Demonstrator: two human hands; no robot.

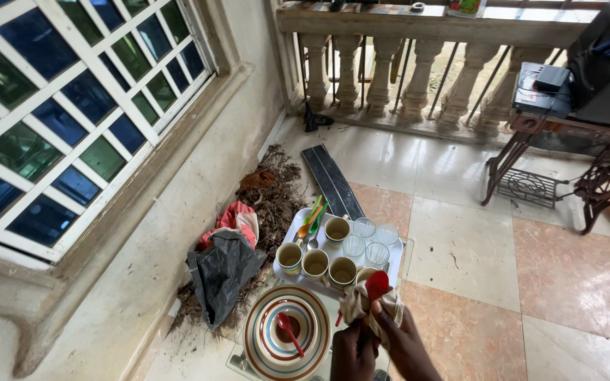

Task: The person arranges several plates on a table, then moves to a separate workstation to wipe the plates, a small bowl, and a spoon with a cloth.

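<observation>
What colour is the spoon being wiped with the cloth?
Red. The spoon shows best in the head view, above the cloth.

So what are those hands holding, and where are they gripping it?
A red spoon, bowl up, its handle wrapped in a cloth that the left hand and right hand grip together.

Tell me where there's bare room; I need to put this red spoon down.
Bare tiled floor lies right of the white tray, toward the iron stand. The tray is crowded with cups and glasses; the striped plate stack and debris pile fill the wall side.
</observation>
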